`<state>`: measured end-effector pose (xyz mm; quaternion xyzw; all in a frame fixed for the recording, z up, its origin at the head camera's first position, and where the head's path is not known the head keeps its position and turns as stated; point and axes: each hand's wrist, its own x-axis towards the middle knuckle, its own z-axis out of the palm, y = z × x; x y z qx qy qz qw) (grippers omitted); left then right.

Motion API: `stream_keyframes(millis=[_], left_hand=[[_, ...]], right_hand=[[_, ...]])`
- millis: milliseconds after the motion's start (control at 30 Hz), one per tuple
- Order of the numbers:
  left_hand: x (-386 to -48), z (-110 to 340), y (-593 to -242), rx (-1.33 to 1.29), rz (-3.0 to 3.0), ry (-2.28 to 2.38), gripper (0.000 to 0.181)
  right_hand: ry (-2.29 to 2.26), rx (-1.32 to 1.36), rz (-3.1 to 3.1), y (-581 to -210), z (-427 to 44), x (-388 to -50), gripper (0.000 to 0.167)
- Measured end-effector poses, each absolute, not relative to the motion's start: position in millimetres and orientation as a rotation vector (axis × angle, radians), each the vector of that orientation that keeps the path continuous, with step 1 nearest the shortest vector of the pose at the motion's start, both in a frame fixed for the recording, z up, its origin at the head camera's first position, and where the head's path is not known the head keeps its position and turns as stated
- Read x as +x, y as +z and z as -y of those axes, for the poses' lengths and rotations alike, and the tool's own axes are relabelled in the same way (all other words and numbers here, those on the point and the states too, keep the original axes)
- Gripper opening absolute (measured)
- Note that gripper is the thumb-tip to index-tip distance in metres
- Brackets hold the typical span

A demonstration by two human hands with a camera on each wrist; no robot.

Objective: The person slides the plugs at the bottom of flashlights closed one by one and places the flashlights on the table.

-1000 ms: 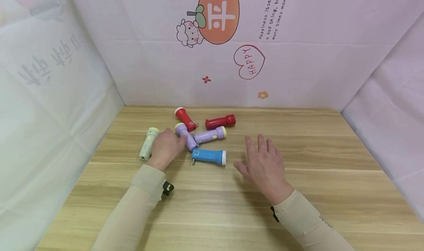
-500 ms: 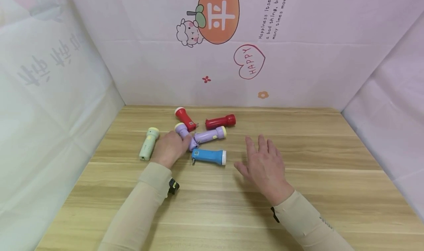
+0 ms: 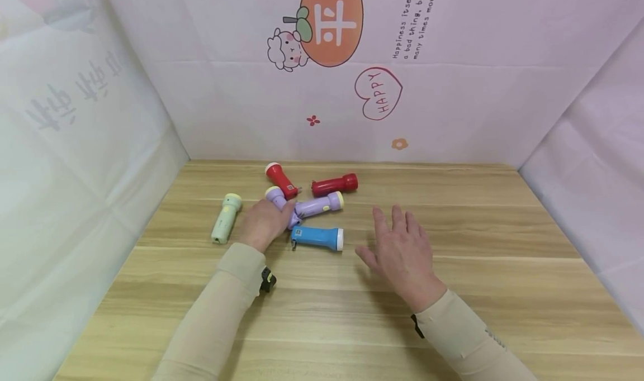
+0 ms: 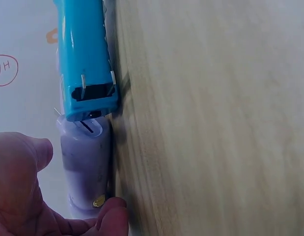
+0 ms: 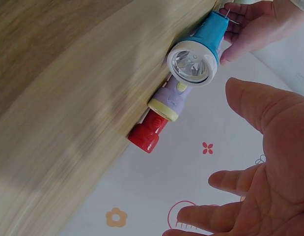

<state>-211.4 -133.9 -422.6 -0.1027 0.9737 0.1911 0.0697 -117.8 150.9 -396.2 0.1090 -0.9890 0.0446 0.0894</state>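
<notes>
One mint-green flashlight [image 3: 226, 218] lies at the far left of the wood-grain table [image 3: 503, 314] on my head feed. Just right of it, I see the left hand [image 3: 264, 224] straddling the slanted purple flashlight [image 4: 85, 162], its thumb parted from the barrel; I can't tell whether its fingers touch. Behind that lies a white-rimmed red flashlight [image 3: 282, 181]. Next come a blue flashlight [image 3: 317, 238], nearer me with its prongs pointing left, a second purple flashlight [image 3: 318, 206] beyond it, and an all-red flashlight [image 3: 334, 185] farthest back. Rightmost, I have the right hand [image 3: 405, 255], fingers spread, holding nothing.
</notes>
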Motion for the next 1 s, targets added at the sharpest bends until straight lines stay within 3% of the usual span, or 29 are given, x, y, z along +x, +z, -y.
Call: stream_keyframes(millis=[1000], left_hand=[[-221.5,130.4,-428.3,-0.323,-2.932,0.601,0.063]], right_hand=[[0.155,0.31,2.957,-396.3,-150.6,-116.7,0.088]])
